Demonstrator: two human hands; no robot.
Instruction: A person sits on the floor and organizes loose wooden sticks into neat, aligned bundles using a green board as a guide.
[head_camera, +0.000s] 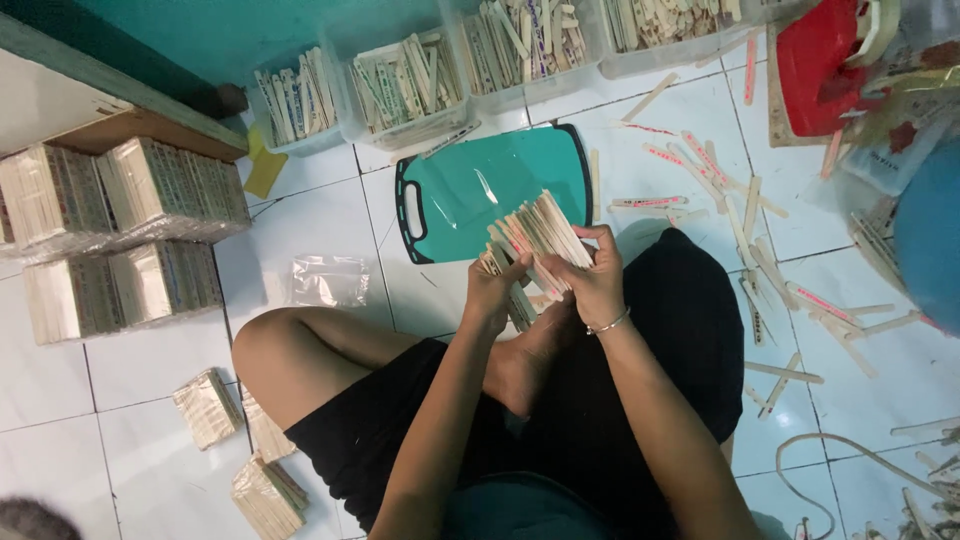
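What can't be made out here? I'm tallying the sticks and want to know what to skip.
Head view only:
- Stick bundle: count hidden by the left hand and right hand.
- Printing on the sticks: too small.
- Rightmost bin: cut off by the top edge.
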